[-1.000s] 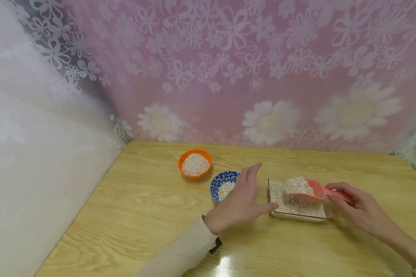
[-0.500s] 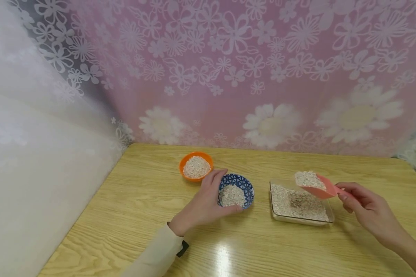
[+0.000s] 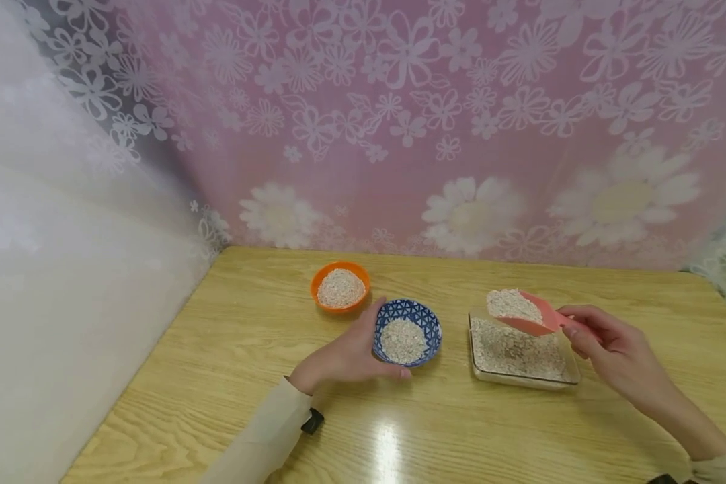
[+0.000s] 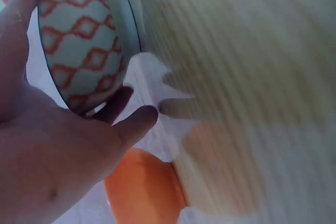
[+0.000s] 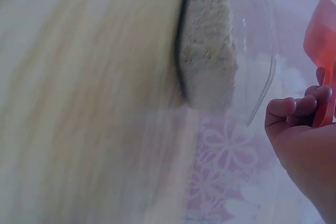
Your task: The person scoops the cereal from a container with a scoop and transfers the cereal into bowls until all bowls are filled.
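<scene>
My left hand (image 3: 349,353) holds a small bowl (image 3: 407,309) from its left side, thumb along the near rim and fingers round the far side. Inside, the bowl is blue and white with a mound of pale flakes (image 3: 403,341) like oats; its outer wall (image 4: 81,38) shows red diamonds on white. The right hand (image 3: 611,349) grips the handle of a pink scoop (image 3: 531,327), heaped with the same flakes (image 3: 511,304). That scoop is raised over a rectangular glass dish (image 3: 523,383) of flakes, which have a dip in the middle.
Behind and left of the patterned bowl stands an orange bowl (image 3: 339,310), heaped with flakes. A wooden table (image 3: 218,376) carries everything. Flowered pink cloth (image 3: 363,168) hangs along its back edge, with a pale covering (image 3: 85,282) on the left.
My left hand has moved left from beside the glass dish and taken hold of the patterned bowl. The loaded scoop rose out of the dish, swung right, then came back left.
</scene>
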